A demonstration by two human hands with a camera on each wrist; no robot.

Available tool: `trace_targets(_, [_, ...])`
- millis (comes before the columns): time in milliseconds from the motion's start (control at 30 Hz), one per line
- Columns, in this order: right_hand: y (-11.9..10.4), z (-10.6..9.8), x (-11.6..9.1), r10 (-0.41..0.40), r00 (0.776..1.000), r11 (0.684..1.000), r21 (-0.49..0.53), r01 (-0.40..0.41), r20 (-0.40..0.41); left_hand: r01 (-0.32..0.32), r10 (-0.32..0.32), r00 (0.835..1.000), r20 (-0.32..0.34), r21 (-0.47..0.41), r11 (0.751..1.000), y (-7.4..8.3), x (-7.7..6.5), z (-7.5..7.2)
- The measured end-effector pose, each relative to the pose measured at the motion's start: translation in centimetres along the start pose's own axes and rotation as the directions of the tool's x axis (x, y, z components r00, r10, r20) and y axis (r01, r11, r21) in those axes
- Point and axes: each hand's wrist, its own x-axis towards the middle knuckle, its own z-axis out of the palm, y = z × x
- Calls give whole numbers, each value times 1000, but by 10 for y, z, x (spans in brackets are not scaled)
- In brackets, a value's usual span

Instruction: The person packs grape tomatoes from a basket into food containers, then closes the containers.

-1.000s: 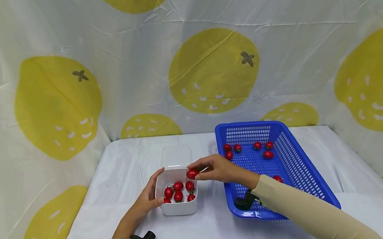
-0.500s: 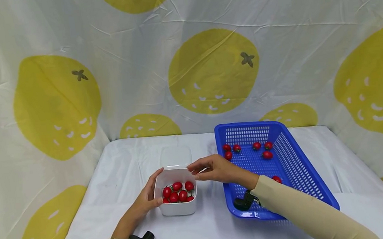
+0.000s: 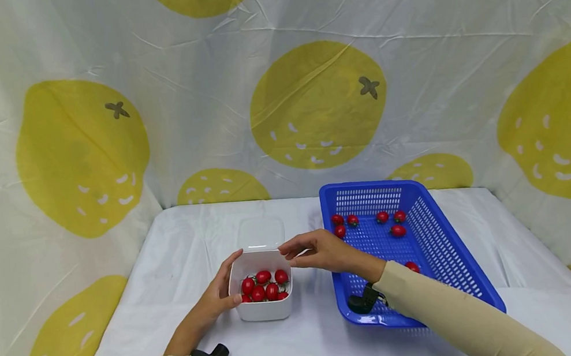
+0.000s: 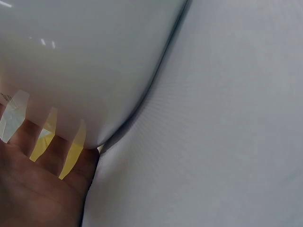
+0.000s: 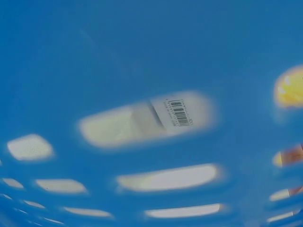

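A small square white container [image 3: 266, 310] holds several red cherry tomatoes [image 3: 258, 293]. My left hand [image 3: 218, 292] grips its left side, thumb at the front and fingertips by the back corner. In the left wrist view the fingers of the left hand [image 4: 52, 165] lie along the container's glossy wall [image 4: 90, 61]. Right at the container's far right rim hovers my right hand [image 3: 319, 250], its fingers loosely bent with no tomato showing between them. Blue slotted plastic [image 5: 156, 52] fills the right wrist view, where a barcode label [image 5: 179, 112] shows through one slot; the right hand itself is hidden there.
To the right stands a blue slotted basket [image 3: 451, 242] with several cherry tomatoes [image 3: 398, 230] inside; my right forearm [image 3: 434, 296] crosses over its near side. A clear lid [image 3: 262, 234] lies behind the container. A lemon-print curtain [image 3: 206, 122] rises at the back.
My right hand has let go of a cherry tomato, which dropped into the white container among the others. Both hands otherwise stay nearly where they were.
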Motion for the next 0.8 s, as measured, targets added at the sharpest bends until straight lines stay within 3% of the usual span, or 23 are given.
trace_targets(467, [-4,-4,2,10,999,999,46,-8,-42,-6,6,1000,5,9,1000,4,1,-1])
trace_targets(800, [-8,-24,-1,23,991,999,34,-19,-135,0,1,1000,-3,8,1000,-1,0,-1])
